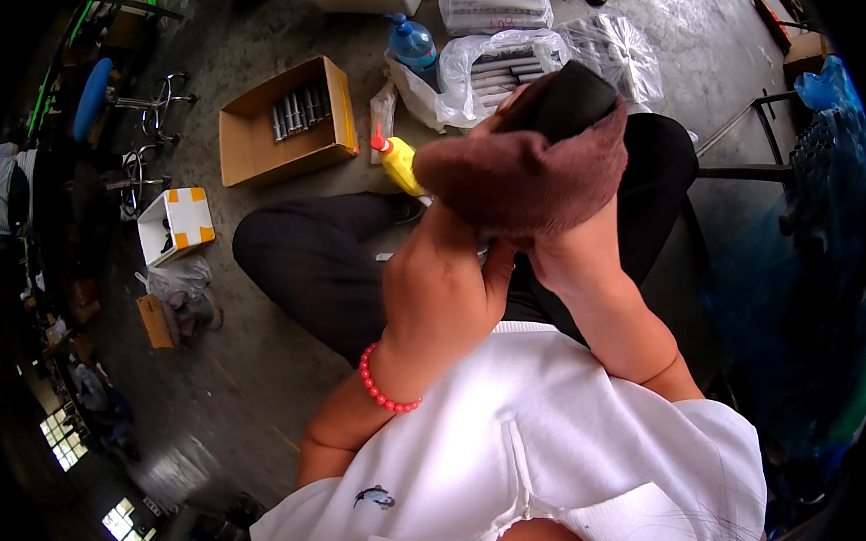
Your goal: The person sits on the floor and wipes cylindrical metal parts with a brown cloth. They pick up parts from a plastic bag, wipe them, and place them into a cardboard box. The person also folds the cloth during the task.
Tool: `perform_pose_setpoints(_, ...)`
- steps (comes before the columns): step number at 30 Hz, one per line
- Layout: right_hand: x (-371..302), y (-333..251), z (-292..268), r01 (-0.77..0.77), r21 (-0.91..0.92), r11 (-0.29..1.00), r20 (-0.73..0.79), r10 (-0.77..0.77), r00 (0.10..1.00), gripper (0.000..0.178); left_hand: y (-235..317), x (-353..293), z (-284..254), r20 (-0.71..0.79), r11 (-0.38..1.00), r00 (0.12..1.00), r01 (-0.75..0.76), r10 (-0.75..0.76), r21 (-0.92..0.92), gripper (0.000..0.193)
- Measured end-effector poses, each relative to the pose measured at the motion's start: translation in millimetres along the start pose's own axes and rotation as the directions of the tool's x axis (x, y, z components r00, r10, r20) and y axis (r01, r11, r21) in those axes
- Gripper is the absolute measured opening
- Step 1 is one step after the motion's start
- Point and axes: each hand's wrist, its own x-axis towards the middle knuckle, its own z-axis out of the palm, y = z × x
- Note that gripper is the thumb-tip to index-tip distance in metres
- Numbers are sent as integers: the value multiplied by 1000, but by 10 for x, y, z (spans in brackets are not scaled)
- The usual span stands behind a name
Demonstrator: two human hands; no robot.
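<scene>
A brown cloth (531, 182) is bunched around a black, smooth-ended piece (578, 98) in front of my chest; its exact kind cannot be made out. My left hand (443, 280), with a red bead bracelet (372, 386) at the wrist, grips the cloth from the left, its fingers mostly under the folds. On the right side, my right hand (584, 248) is closed on the cloth from below, with its fingers largely covered. Some fingertips show behind the cloth near its upper edge; whose hand they belong to is hard to tell.
Beyond my knees stand a cardboard box (281, 166) of metal tubes, a yellow bottle (400, 164) with a red cap, a blue pump bottle (411, 44) and plastic-wrapped tubes (506, 66). A white box (176, 225) sits at left. Blue plastic sheeting (794, 252) hangs right.
</scene>
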Motion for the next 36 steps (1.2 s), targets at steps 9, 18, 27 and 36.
perform_pose_setpoints(9,187,-69,-118,-334,860,385,374,-32,927,38,-71,-152,-114,540,-216,771,622,339,-753,46)
perform_pose_setpoints(18,-44,82,-96,-20,220,975,367,-63,928,41,-6,-137,-225,303,524,949,302,-87,-796,33)
perform_pose_setpoints(27,384,-58,-104,-209,917,341,322,-321,891,39,89,-205,-148,-77,870,996,0,-44,-493,31)
perform_pose_setpoints(36,204,38,-73,-261,863,433,294,-9,956,59,264,-202,-357,386,227,911,410,-144,-884,46)
